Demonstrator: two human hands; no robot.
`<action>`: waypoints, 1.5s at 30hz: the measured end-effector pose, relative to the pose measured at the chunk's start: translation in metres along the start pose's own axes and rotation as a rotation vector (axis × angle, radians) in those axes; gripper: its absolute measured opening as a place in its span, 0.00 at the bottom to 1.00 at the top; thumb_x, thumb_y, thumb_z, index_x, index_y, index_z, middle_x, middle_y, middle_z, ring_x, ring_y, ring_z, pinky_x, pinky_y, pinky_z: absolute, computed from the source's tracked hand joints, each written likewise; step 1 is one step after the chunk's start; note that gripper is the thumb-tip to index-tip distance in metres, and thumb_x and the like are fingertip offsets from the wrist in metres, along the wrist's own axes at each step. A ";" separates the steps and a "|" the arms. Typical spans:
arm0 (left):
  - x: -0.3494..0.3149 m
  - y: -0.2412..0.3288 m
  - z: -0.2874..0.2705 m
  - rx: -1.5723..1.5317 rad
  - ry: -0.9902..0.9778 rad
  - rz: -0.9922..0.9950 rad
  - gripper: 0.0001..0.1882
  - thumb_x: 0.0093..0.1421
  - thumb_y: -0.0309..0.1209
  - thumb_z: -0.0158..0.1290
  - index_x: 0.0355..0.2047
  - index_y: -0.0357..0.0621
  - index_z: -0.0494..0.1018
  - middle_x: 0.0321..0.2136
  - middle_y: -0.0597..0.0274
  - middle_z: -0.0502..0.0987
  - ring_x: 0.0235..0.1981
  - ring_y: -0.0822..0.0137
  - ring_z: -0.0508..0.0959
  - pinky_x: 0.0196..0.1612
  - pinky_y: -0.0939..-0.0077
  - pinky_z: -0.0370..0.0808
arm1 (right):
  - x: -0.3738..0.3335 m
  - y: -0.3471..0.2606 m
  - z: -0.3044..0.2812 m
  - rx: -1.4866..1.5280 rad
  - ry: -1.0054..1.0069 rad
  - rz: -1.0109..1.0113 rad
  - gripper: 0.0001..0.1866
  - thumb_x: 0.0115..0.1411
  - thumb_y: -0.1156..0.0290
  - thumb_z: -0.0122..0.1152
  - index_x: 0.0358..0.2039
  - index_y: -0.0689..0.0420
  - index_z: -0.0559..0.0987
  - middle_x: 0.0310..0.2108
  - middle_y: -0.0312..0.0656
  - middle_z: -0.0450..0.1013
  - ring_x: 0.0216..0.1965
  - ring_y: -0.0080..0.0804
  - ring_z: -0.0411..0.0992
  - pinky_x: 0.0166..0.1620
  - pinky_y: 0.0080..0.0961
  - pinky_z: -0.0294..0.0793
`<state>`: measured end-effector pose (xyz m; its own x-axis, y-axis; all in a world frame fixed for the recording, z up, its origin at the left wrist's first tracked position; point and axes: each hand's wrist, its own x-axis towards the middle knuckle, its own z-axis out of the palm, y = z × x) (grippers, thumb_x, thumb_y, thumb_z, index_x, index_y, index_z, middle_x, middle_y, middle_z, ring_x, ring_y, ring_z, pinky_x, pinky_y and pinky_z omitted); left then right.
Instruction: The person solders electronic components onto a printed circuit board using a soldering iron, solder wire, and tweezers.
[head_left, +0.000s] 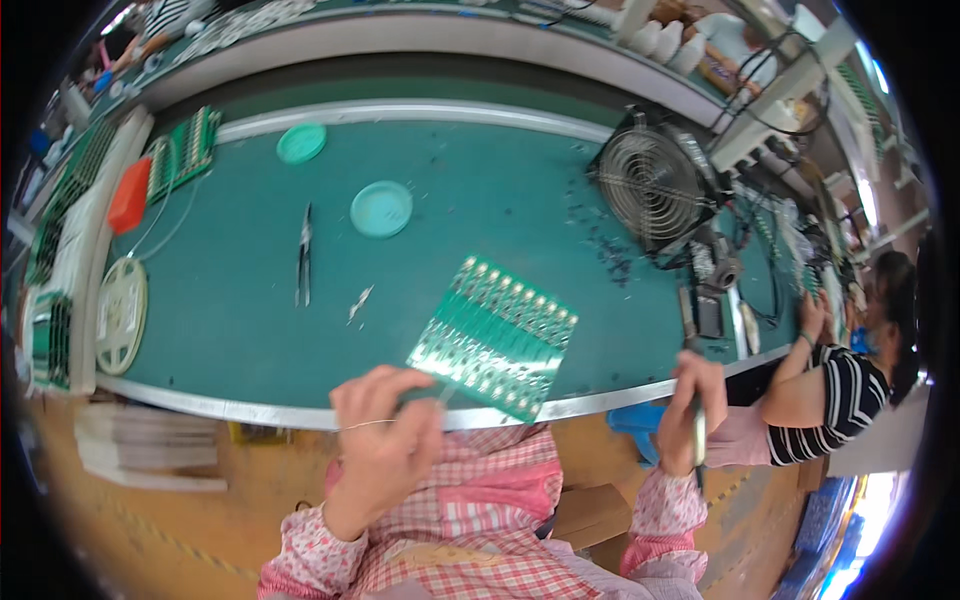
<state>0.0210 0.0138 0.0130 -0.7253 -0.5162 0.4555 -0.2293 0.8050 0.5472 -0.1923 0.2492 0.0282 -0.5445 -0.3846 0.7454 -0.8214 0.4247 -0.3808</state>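
A green circuit board (500, 340) with rows of shiny solder pads lies at the bench's front edge, slightly turned. Just off its near left corner is my left hand (385, 435), fingers curled round a thin solder wire (368, 423); the wire's end points toward the board. My right hand (690, 405), off to the right at the bench edge, is closed round the handle of a soldering iron (699, 435). Motion blurs both hands a little. Near the iron stands a dark soldering iron holder (708, 312).
A black fan (650, 185) stands back right, dark scraps (615, 255) beside it. Tweezers (304, 255), a turquoise dish (381, 209) and a green dish (302, 144) lie left. A reel (120, 315), orange box (130, 195) and racked boards (185, 150) line the left edge. A co-worker (840, 390) sits right.
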 end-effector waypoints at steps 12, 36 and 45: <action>-0.020 0.001 -0.008 -0.086 -0.160 0.162 0.11 0.45 0.32 0.65 0.24 0.49 0.71 0.27 0.70 0.74 0.36 0.66 0.74 0.46 0.58 0.60 | -0.013 -0.078 0.050 0.326 -0.585 -0.381 0.20 0.36 0.72 0.70 0.35 0.44 0.82 0.26 0.34 0.63 0.27 0.32 0.68 0.30 0.28 0.68; -0.010 -0.019 0.006 -0.106 -0.026 0.050 0.12 0.47 0.23 0.58 0.17 0.45 0.64 0.43 0.63 0.80 0.44 0.62 0.77 0.44 0.63 0.63 | -0.011 -0.103 0.068 0.644 -0.419 -0.163 0.05 0.52 0.79 0.60 0.30 0.63 0.75 0.16 0.40 0.73 0.13 0.29 0.68 0.17 0.23 0.67; -0.008 -0.017 0.010 -0.081 -0.010 0.044 0.12 0.47 0.23 0.59 0.18 0.45 0.64 0.41 0.65 0.79 0.42 0.63 0.77 0.43 0.63 0.62 | -0.013 -0.104 0.072 0.628 -0.426 -0.163 0.06 0.52 0.80 0.60 0.31 0.63 0.75 0.16 0.40 0.72 0.13 0.29 0.68 0.17 0.24 0.67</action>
<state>0.0243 0.0069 -0.0074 -0.7398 -0.4777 0.4739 -0.1440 0.8004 0.5820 -0.1120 0.1508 0.0191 -0.3226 -0.7386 0.5920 -0.7698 -0.1592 -0.6181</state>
